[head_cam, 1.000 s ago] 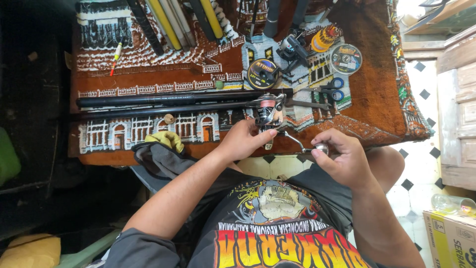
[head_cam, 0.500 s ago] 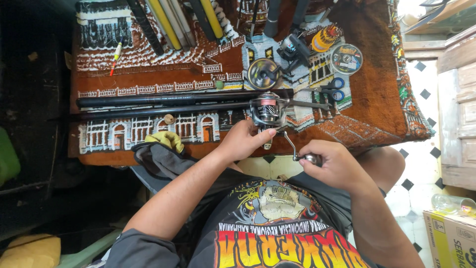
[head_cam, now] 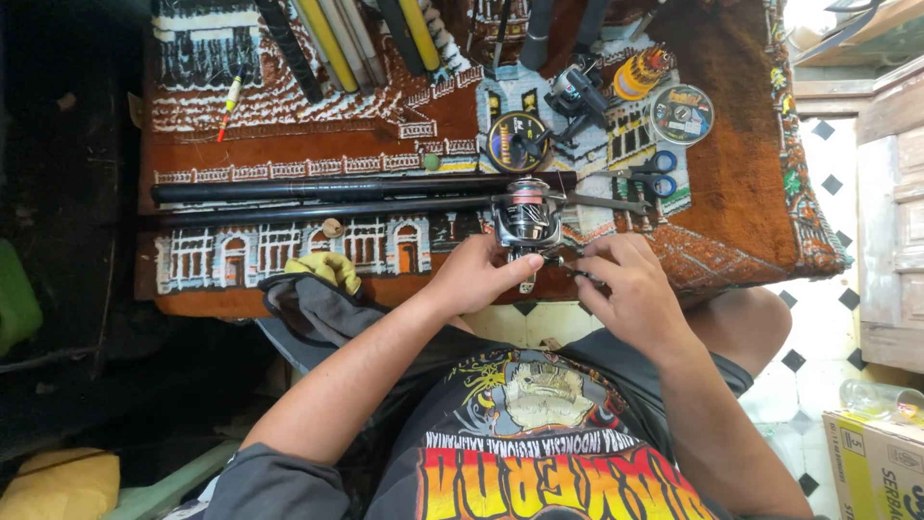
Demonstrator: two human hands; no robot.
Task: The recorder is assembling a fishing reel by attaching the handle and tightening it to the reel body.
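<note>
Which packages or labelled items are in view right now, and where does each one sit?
Cardboard box: bottom right on the tiled floor, yellow-brown with printed sides.
Line spool: upper right on the rug, round, clear with a colourful label.
Second spool: above the reel, round, dark with a yellow label.

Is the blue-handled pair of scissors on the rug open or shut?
Shut: the blue-handled scissors lie with both handle loops side by side.

A patterned brown rug carries blue-handled scissors, two line spools, a second reel and a float; a cardboard box sits nearby.
</note>
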